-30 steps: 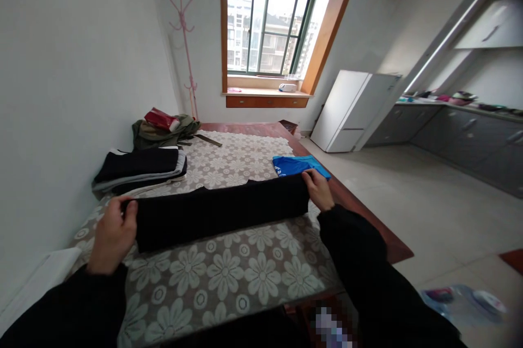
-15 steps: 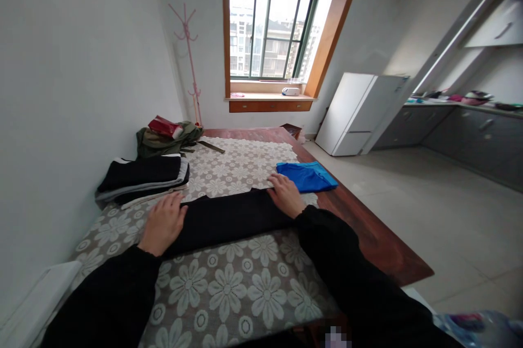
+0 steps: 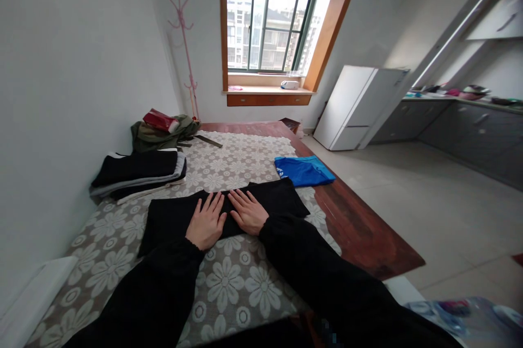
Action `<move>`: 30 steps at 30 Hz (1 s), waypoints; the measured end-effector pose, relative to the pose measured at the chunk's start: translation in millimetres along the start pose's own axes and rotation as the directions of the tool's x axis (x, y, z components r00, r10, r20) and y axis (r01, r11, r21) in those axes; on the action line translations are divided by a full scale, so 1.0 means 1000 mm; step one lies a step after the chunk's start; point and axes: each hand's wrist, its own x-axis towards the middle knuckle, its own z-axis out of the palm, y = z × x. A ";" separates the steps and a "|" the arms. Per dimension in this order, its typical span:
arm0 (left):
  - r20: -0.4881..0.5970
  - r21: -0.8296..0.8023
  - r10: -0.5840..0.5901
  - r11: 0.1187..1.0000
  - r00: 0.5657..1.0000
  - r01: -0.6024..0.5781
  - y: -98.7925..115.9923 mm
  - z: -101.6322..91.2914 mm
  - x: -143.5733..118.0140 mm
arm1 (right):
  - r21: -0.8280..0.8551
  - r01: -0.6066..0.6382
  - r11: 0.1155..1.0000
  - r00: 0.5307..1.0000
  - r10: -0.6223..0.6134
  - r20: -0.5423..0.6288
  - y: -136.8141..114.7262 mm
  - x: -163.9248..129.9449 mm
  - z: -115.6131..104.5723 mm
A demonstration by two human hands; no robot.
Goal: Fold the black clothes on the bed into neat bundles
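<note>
A folded black garment lies flat across the floral lace tablecloth. My left hand rests on the middle of it, palm down, fingers stretched out. Close beside it, my right hand also lies flat on the cloth with its fingers spread. Both hands press on the garment without gripping it. Just beyond its right end sits a folded blue garment. Off to the left is a stack of folded clothes, black and grey.
Behind the stack, a green backpack with a red package on it leans near the wall. The wooden table's edge runs along the right. A clear plastic bottle is at the lower right. Farther off stands a white fridge.
Both hands have moved inward from the two ends of the black garment to its middle, and the ends now show. The view has tilted slightly down.
</note>
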 end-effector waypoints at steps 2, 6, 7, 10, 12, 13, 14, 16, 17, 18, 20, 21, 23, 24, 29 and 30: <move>0.007 0.004 -0.072 0.997 0.997 0.072 -0.020 -0.003 -0.012 | -0.035 -0.090 0.995 0.996 0.090 -0.004 0.024 -0.015 -0.006; 0.031 0.035 -0.291 0.956 0.956 0.290 -0.073 -0.011 -0.046 | -0.132 -0.290 0.948 0.957 0.285 -0.053 0.080 -0.050 -0.018; 0.031 0.036 -0.368 0.930 0.929 0.367 -0.085 -0.013 -0.054 | -0.149 -0.307 0.940 0.951 0.302 -0.060 0.089 -0.055 -0.020; 0.036 0.005 -0.582 0.813 0.813 0.582 -0.111 -0.023 -0.076 | -0.180 -0.318 0.931 0.948 0.311 -0.063 0.099 -0.060 -0.021; 0.063 -0.015 -0.613 0.788 0.787 0.615 -0.119 -0.029 -0.086 | -0.184 -0.320 0.929 0.948 0.313 -0.064 0.095 -0.057 -0.021; 0.068 -0.031 -0.598 0.799 0.799 0.600 -0.121 -0.031 -0.089 | -0.181 -0.321 0.930 0.947 0.315 -0.065 0.093 -0.055 -0.020; 0.066 -0.057 -0.577 0.813 0.814 0.580 -0.122 -0.033 -0.092 | -0.173 -0.323 0.930 0.946 0.316 -0.070 0.092 -0.054 -0.020; 0.045 -0.161 -0.559 0.814 0.828 0.558 -0.122 -0.035 -0.094 | -0.151 -0.329 0.932 0.944 0.319 -0.089 0.090 -0.053 -0.020; 0.035 -0.246 -0.569 0.792 0.822 0.559 -0.122 -0.035 -0.094 | -0.138 -0.331 0.934 0.942 0.319 -0.101 0.091 -0.053 -0.020; 0.035 -0.349 -0.589 0.750 0.808 0.562 -0.122 -0.035 -0.093 | -0.124 -0.330 0.936 0.942 0.317 -0.114 0.091 -0.054 -0.020; 0.066 -0.563 -0.630 0.617 0.774 0.550 -0.123 -0.034 -0.089 | -0.093 -0.321 0.942 0.941 0.307 -0.140 0.093 -0.055 -0.020; 0.079 -0.650 -0.641 0.547 0.763 0.527 -0.123 -0.035 -0.086 | -0.075 -0.313 0.947 0.942 0.299 -0.152 0.094 -0.056 -0.020; 0.078 -0.736 -0.658 0.468 0.749 0.489 -0.122 -0.036 -0.081 | -0.035 -0.287 0.957 0.944 0.277 -0.179 0.095 -0.056 -0.023; 0.062 -0.739 -0.665 0.471 0.744 0.482 -0.122 -0.036 -0.080 | -0.011 -0.270 0.963 0.945 0.263 -0.192 0.096 -0.056 -0.024; -0.062 -0.735 -0.702 0.513 0.709 0.443 -0.143 -0.030 -0.081 | 0.171 -0.172 0.970 0.942 0.213 -0.261 0.096 -0.056 -0.033; -0.081 -0.744 -0.720 0.504 0.689 0.439 -0.152 -0.029 -0.084 | 0.222 -0.149 0.964 0.938 0.208 -0.276 0.096 -0.056 -0.035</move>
